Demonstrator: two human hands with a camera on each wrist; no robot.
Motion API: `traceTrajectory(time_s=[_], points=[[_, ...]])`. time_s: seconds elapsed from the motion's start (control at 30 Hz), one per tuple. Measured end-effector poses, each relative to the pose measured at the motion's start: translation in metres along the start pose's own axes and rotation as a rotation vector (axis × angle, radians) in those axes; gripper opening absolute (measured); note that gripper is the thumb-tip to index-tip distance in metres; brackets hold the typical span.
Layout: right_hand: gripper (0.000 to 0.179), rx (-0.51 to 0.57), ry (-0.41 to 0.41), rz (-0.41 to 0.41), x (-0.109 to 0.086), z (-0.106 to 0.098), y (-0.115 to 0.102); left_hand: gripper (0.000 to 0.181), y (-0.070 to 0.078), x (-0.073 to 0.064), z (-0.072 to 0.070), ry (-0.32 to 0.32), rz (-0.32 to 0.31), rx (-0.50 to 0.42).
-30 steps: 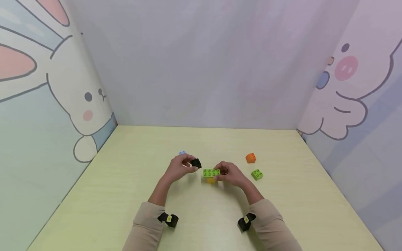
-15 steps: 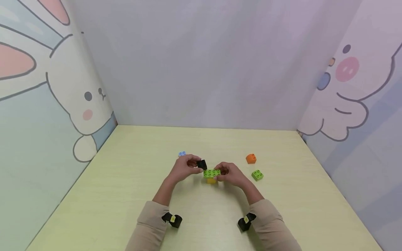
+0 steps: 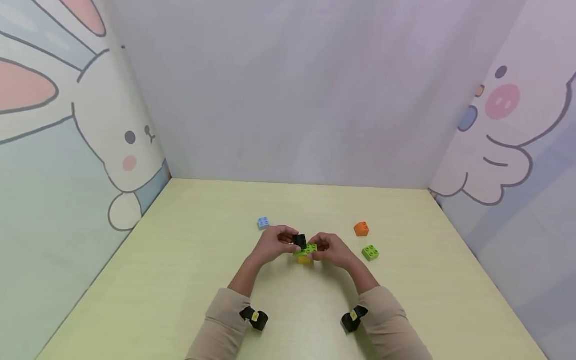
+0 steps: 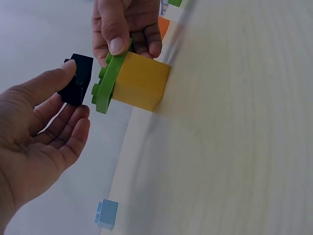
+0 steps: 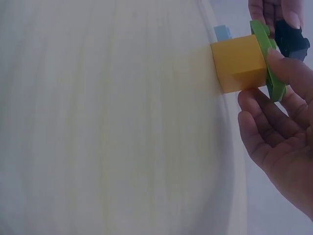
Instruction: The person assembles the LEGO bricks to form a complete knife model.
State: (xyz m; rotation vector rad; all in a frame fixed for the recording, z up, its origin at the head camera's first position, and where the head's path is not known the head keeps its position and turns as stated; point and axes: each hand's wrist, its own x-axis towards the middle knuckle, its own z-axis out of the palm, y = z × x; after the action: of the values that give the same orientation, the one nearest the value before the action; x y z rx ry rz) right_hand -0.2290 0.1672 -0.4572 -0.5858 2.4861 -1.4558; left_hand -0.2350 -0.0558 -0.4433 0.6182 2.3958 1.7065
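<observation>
My left hand (image 3: 275, 245) pinches a black building brick (image 4: 79, 81) between thumb and fingers. It hangs just above the studs of a flat green plate brick (image 4: 111, 83), with a narrow gap showing in the left wrist view. That plate lies on top of a yellow block (image 4: 142, 81), which stands on the table and is mostly covered from above in the head view. My right hand (image 3: 332, 248) grips the right end of the green plate, thumb on its near side, as the right wrist view shows (image 5: 291, 122).
A light blue brick (image 3: 263, 223) lies on the table (image 3: 202, 280) behind my left hand. Off to the right are an orange curved brick (image 3: 361, 229) and a small green brick (image 3: 370, 252). Printed cartoon walls enclose the table at its sides and back.
My left hand has carried the black brick rightward, from left of the green plate to over its left part. The right hand keeps its grip, and the blue brick is now fully uncovered.
</observation>
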Motion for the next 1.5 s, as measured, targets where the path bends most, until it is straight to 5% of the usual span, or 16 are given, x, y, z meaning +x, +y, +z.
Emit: traceTrajectory(time_s=[0.53,1.2,1.5], points=[[0.026,-0.006,-0.006,-0.006,0.002,0.005,0.008,0.034,-0.002,-0.001,0.009,-0.046,0.006,0.051],[0.027,-0.014,0.009,0.014,0.002,0.0,0.001,0.029,-0.001,0.008,0.012,-0.057,0.063,0.244],[0.029,0.013,-0.009,0.011,0.001,-0.003,0.002,0.029,0.0,0.01,0.014,-0.068,0.036,0.222]])
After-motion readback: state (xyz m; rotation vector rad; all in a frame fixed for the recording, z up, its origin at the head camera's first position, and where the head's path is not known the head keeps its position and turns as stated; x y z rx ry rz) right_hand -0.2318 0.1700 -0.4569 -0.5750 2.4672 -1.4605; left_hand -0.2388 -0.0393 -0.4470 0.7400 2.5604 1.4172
